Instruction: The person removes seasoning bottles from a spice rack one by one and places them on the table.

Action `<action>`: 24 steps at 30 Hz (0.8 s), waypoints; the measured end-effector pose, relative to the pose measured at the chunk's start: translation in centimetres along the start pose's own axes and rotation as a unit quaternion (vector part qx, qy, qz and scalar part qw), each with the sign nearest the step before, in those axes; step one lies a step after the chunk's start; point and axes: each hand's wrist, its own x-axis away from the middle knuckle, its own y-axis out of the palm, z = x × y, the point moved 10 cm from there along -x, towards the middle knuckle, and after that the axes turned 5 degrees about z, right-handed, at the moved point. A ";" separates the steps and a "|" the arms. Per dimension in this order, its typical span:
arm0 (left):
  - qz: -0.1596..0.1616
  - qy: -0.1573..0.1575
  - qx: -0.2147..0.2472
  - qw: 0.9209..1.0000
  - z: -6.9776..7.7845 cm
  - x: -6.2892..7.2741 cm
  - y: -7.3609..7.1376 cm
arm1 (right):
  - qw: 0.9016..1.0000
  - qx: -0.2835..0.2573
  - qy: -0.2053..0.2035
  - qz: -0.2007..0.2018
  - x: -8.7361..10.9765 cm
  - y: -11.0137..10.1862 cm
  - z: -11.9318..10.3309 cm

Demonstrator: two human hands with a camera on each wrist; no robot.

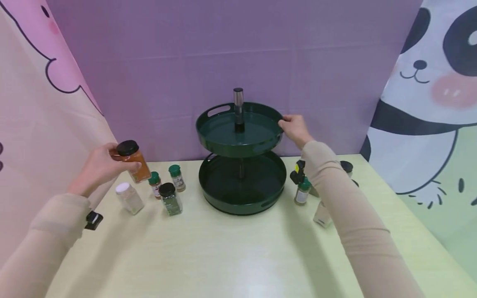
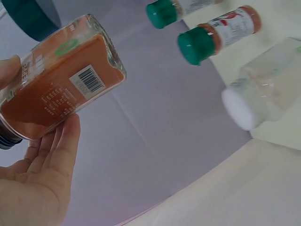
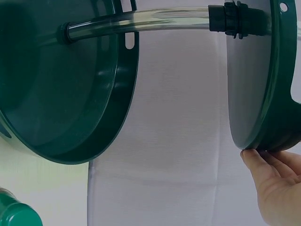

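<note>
My left hand (image 1: 102, 167) grips a glass jar of orange-brown powder (image 1: 137, 165) with a black lid, held tilted above the table's left side. In the left wrist view the jar (image 2: 70, 77) shows a barcode label, thumb on one side and fingers on the other. My right hand (image 1: 296, 129) pinches the right rim of the upper tray (image 1: 223, 138) of a dark green two-tier stand. Seen from the right wrist, its fingers (image 3: 263, 169) press against that tray's outer wall. Below it is the lower tray (image 1: 242, 203); neither tier has jars on it.
Left of the stand are a white-lidded jar (image 1: 129, 198), a black-lidded jar of green herbs (image 1: 170, 199) and two green-capped bottles, one a red-labelled bottle (image 1: 154, 185). On the right, a green-capped bottle (image 1: 302, 191) and other jars sit partly behind my right arm. A purple backdrop (image 1: 167, 82) hangs behind.
</note>
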 end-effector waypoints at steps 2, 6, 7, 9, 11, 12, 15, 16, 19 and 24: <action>-0.006 -0.002 -0.003 1.000 -0.6 0.2 0.4 | 1.000 0.000 0.001 0.000 0.0 0.0 0.0; -0.025 -0.019 -0.005 0.999 -1.9 0.5 1.5 | 1.000 0.003 -0.002 -0.002 0.0 0.0 0.1; -0.029 -0.024 -0.004 0.999 -2.2 0.6 1.8 | 1.000 0.004 -0.003 -0.001 0.0 0.0 0.1; -0.037 -0.028 -0.003 0.999 -2.7 0.8 2.3 | 1.000 0.005 -0.005 0.001 -0.1 -0.2 0.2; -0.040 -0.023 -0.003 0.999 -3.0 1.0 2.8 | 1.000 0.005 -0.007 0.005 -0.1 -0.4 0.3; -0.041 -0.019 -0.004 0.999 -3.1 1.1 3.1 | 1.000 0.005 -0.007 0.007 -0.1 -0.5 0.3; -0.041 -0.007 -0.013 0.999 -3.6 1.5 3.8 | 1.000 0.007 -0.008 0.009 -0.1 -0.6 0.2; -0.043 -0.007 -0.014 0.999 -3.9 1.7 4.0 | 1.000 0.006 -0.007 0.008 -0.1 -0.6 0.2; -0.051 -0.014 -0.015 0.998 -4.9 2.1 4.9 | 1.000 0.006 -0.005 0.005 0.0 -0.6 0.3; -0.064 -0.022 -0.006 0.998 -6.4 2.5 6.5 | 1.000 0.003 -0.005 0.008 -0.1 -0.6 0.4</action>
